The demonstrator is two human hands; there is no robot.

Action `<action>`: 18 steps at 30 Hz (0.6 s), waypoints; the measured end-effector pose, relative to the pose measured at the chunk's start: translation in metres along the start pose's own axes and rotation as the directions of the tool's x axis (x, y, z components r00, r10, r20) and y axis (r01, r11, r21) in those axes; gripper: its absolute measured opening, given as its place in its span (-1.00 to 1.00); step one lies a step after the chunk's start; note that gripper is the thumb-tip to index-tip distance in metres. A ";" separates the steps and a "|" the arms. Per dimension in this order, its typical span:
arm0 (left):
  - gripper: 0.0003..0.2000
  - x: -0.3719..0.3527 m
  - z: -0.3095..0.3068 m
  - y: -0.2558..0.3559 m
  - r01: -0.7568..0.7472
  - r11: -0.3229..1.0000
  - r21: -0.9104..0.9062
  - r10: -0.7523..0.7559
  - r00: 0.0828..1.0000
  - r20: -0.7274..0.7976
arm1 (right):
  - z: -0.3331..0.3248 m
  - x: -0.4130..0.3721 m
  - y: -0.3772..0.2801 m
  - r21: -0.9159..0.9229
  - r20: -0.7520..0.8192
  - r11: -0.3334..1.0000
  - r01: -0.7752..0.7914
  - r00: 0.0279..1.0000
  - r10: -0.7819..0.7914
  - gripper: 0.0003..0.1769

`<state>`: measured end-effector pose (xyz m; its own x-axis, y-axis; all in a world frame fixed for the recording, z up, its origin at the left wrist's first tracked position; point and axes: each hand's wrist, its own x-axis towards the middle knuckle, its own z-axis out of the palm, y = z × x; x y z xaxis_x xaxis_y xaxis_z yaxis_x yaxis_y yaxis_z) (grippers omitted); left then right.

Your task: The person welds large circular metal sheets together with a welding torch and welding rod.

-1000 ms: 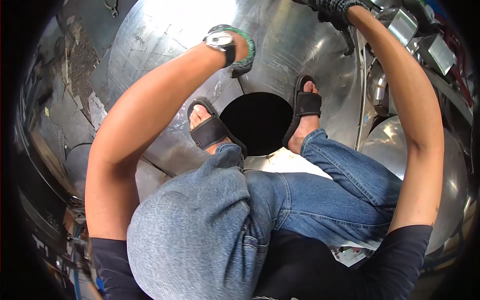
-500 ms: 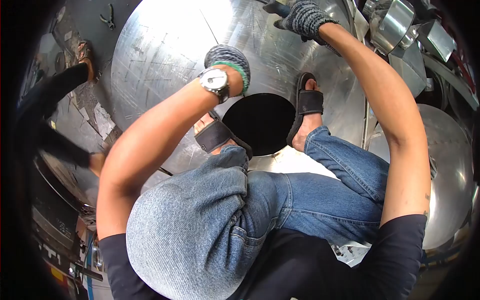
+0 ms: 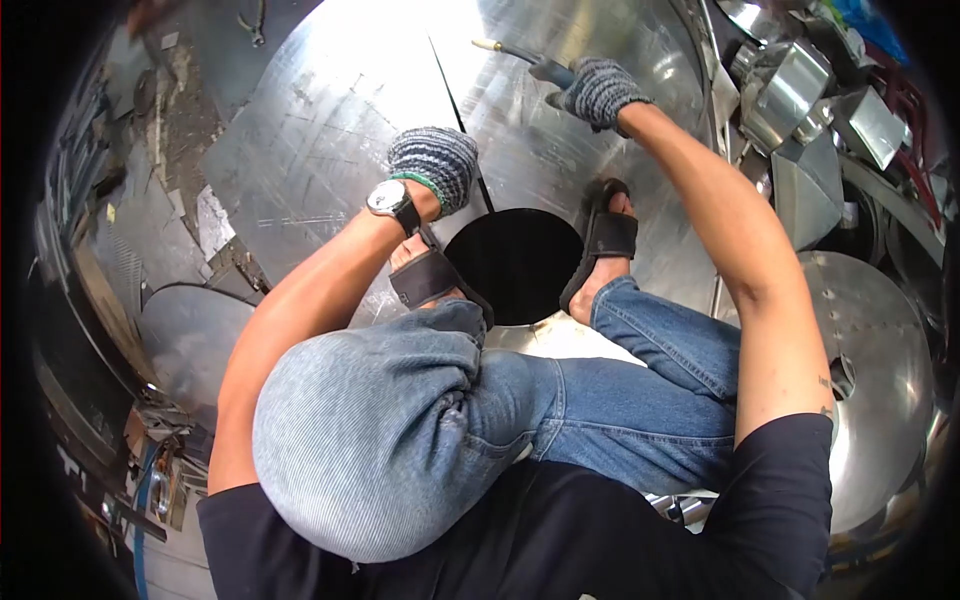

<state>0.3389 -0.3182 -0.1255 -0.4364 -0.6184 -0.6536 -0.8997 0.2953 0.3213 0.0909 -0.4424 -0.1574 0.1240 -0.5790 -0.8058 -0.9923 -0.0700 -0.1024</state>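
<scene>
A large, scratched metal sheet (image 3: 330,130) lies in front of me, with a round dark hole (image 3: 515,268) between my sandalled feet. A dark slit (image 3: 452,100) runs from the hole toward the far side. My left hand (image 3: 432,165), in a grey knitted glove, is curled on the sheet just left of the slit; its fingertips are hidden. My right hand (image 3: 600,93), gloved too, is closed around the handle of a welding torch (image 3: 548,70). The torch's pale tip points left, above the sheet, right of the slit.
Shiny metal offcuts and boxes (image 3: 790,85) are piled at the right. A domed metal disc (image 3: 865,370) lies beside my right arm. Scraps (image 3: 212,235) litter the floor at left, with pliers (image 3: 255,22) at the top.
The slit has widened into a dark gap. My left hand has moved slightly left and down; the torch shows fully now. The other person's legs have left the left side.
</scene>
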 end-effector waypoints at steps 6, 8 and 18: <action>-0.83 -0.001 0.002 -0.001 0.004 1.000 -0.027 -0.006 0.998 -0.063 | 0.026 0.010 0.001 0.012 -0.015 0.997 0.077 0.997 -0.077 -0.19; -0.83 -0.002 0.002 -0.001 0.014 0.999 -0.029 -0.016 0.998 -0.057 | 0.046 0.024 0.007 -0.007 -0.173 0.998 0.070 0.982 -0.070 -0.16; -0.78 -0.010 -0.001 -0.009 0.019 0.995 -0.093 -0.025 0.998 -0.059 | 0.056 0.040 -0.007 0.026 -0.198 0.998 0.065 0.979 -0.059 -0.26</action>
<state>0.3517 -0.3160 -0.1212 -0.4127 -0.6673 -0.6199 -0.9036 0.2144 0.3708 0.1026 -0.4196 -0.2220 0.1792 -0.7230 -0.6672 -0.9816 -0.0863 -0.1701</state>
